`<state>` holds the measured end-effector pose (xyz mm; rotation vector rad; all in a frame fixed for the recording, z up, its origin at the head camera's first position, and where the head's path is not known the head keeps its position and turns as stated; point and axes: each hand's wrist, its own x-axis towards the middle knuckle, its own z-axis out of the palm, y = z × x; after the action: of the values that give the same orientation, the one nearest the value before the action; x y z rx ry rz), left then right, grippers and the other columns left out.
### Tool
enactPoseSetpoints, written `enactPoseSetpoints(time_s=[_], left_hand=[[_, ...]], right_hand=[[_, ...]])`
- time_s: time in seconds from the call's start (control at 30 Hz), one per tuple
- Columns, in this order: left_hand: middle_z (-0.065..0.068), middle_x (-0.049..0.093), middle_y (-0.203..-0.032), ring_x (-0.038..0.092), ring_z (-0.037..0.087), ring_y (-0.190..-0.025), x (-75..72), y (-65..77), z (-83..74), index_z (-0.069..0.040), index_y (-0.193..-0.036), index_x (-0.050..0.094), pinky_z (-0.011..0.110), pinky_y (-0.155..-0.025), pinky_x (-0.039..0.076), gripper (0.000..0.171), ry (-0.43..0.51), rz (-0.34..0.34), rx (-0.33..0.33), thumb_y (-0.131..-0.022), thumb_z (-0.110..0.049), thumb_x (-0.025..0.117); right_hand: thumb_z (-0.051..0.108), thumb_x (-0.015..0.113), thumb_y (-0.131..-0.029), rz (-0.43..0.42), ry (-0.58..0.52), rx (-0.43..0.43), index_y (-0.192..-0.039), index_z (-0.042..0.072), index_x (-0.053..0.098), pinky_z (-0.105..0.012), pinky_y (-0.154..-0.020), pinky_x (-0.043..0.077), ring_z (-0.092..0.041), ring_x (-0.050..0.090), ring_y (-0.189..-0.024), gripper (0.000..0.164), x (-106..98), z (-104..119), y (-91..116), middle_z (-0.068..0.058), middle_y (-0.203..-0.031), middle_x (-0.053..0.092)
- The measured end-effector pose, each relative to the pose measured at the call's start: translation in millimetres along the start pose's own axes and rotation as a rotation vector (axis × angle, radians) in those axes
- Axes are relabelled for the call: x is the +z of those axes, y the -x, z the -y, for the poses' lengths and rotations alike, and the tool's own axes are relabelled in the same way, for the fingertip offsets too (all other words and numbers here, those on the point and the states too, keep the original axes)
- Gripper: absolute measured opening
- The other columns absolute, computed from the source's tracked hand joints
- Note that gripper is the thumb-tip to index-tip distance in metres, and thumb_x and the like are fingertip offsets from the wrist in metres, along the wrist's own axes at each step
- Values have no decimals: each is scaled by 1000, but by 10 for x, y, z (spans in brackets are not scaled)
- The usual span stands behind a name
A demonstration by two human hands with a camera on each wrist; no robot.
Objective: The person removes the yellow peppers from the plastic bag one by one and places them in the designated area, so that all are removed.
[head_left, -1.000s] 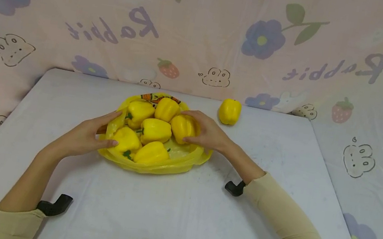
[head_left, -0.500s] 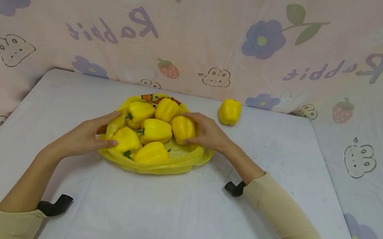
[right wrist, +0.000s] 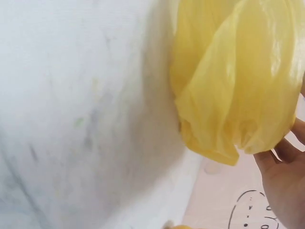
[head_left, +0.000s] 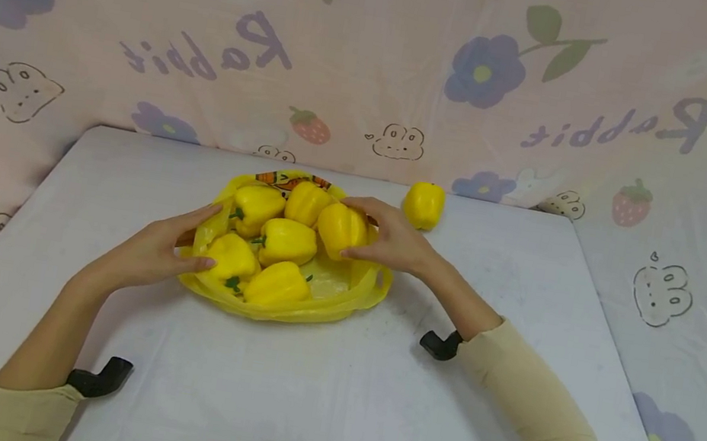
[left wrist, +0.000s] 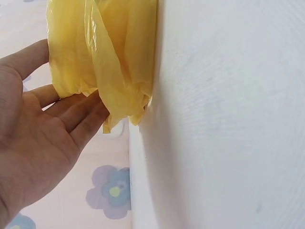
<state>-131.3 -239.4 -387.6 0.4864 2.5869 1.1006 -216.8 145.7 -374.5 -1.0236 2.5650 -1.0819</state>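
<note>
An open yellow plastic bag sits on the table with several yellow bell peppers in it, one of them in the middle. My right hand grips the bell pepper at the bag's right side, fingers behind it and thumb in front. At the left rim my left hand holds the bag, its thumb over the edge beside a pepper. Crinkled bag sides hide the peppers in the left wrist view. The right wrist view likewise shows mostly bag beside the fingers.
Another yellow bell pepper stands alone near the table's back edge, just beyond my right hand. A white cloth covers the table. Behind it hangs a printed curtain. Black mounts are on both wrists.
My right hand has risen slightly with its pepper, which now sits higher and tilted at the bag's right side. My left hand stays about where it was on the rim.
</note>
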Motion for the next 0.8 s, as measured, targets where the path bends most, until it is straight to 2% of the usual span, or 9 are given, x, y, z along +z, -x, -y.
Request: enactPoseSetpoints(time_s=[0.37, 0.63, 0.8], left_hand=[[18, 22, -162, 36, 42, -140, -27, -14, -36, -13, -160, 18, 58, -112, 31, 89, 5, 0, 17, -93, -36, 71], [19, 24, -161, 31, 44, -143, -11, -17, -22, -14, -160, 20, 61, -113, 28, 89, 3, -5, 11, -92, -39, 71], [19, 25, -161, 31, 43, -143, 3, -29, -16, -14, -160, 20, 60, -113, 29, 88, -7, -11, 2, -93, -42, 69]], right_hand=[[29, 87, -78, -57, -58, -18, -144, 13, 52, -41, -107, 45, -19, 52, -125, 76, -198, 79, 17, -3, -141, 55], [29, 87, -78, -92, -54, -9, -145, 14, 51, -40, -107, 45, -18, 52, -125, 77, -313, 99, 52, -1, -145, 51], [26, 87, -78, -138, -88, -3, -144, 14, 52, -38, -103, 49, -17, 53, -119, 76, -391, 68, 62, 0, -140, 53]])
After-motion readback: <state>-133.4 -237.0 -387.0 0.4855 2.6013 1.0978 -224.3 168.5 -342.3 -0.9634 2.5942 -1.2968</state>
